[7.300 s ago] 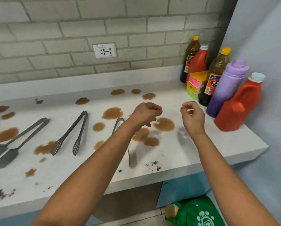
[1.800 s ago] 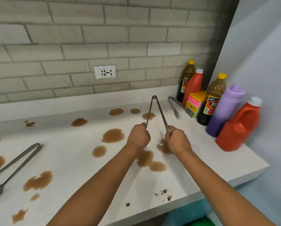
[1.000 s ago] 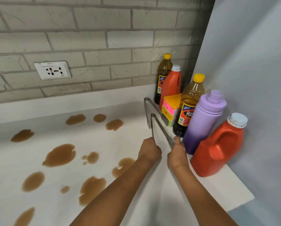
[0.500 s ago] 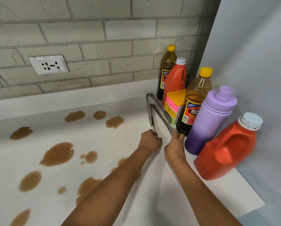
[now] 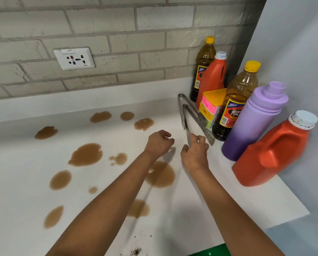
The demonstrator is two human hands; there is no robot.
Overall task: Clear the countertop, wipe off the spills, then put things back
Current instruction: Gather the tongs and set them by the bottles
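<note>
Two steel tongs (image 5: 195, 117) lie on the white countertop (image 5: 25, 191) beside the bottles at the back right, one pair just behind the other. My right hand (image 5: 195, 154) hovers at the near tips of the front pair with its fingers loosely spread, gripping nothing that I can see. My left hand (image 5: 159, 143) is to its left, loosely curled and empty, just above the counter. Several brown spills (image 5: 86, 154) dot the counter. One large spill (image 5: 161, 174) lies under my forearms.
Along the right wall stand two brown bottles (image 5: 235, 100), a slim red bottle (image 5: 212, 76), a yellow-and-pink box (image 5: 210, 104), a purple flask (image 5: 254, 121) and a red jug (image 5: 276, 150). Dark crumbs (image 5: 136, 252) lie at the front edge. A socket (image 5: 74, 58) sits on the brick wall.
Both hands have let go of the tongs, which now lie beside the first pair. My left hand has drawn back to the left and my right hand has lifted off the tips.
</note>
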